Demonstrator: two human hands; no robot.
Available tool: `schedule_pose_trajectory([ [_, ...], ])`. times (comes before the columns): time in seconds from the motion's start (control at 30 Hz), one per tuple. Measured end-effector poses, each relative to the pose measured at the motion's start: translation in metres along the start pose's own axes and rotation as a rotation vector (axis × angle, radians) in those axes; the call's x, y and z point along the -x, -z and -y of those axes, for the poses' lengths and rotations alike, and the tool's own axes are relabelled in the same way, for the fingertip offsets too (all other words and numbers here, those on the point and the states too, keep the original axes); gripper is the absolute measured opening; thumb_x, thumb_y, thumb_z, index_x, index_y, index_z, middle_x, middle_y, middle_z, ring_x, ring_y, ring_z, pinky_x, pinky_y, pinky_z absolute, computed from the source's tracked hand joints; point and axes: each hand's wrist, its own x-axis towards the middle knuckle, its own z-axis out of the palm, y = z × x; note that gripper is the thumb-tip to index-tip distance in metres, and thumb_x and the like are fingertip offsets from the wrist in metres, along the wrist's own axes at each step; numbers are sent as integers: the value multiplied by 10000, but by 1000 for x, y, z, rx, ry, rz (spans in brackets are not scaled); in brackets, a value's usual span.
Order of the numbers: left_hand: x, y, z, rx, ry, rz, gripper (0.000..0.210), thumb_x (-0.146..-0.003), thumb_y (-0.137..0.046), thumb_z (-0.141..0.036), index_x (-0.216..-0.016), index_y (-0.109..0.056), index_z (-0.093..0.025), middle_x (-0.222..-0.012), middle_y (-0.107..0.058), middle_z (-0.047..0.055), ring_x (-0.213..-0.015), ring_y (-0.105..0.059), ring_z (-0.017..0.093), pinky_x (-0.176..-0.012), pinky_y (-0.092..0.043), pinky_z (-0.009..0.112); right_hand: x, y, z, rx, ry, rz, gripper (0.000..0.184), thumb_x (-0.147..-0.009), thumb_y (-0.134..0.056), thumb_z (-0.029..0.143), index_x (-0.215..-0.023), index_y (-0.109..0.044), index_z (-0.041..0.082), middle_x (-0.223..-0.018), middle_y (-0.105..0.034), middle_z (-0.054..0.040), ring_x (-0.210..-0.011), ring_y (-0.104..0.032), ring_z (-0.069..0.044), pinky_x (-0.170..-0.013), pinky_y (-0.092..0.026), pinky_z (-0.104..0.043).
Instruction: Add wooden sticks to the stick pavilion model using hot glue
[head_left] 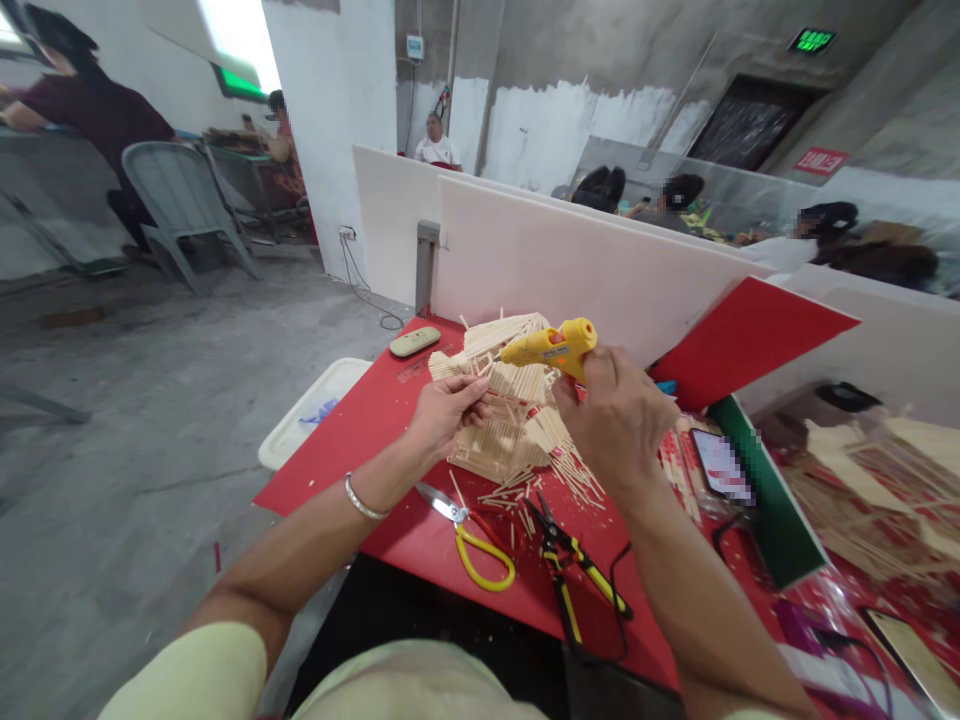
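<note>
My right hand (619, 410) is wrapped round a yellow hot glue gun (551, 346), its nozzle pointing left. Just below the nozzle, my left hand (448, 412) pinches what looks like a thin wooden stick (491, 365), whose far end lies close to the nozzle; whether they touch I cannot tell. Beneath and behind both hands sits a structure of pale wooden sticks (499, 450), partly hidden by them. Loose sticks (577, 470) are scattered to its right. Nearer me lie scissors with yellow handles (484, 560) and black-and-yellow pliers (570, 570).
The red tabletop (337, 470) has an eyeglass-case-like object (415, 342) at its far left corner. White partition boards (570, 260) stand behind. To the right are a phone (722, 465), a green board (772, 500) and more stick structures (877, 490). A white tub (277, 445) is at left.
</note>
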Motion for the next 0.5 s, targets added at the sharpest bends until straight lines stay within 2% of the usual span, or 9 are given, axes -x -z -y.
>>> schedule_pose_trajectory([
  [0.5, -3, 1, 3, -3, -18, 19, 291, -651, -857, -307, -733, -675, -95, -633, -672, 29, -482, -591, 78, -422, -448, 167, 0, -1, 0, -4, 26, 24, 258, -878, -480, 245, -1088, -583, 136, -880, -636, -58, -748, -526, -163, -617, -298, -302],
])
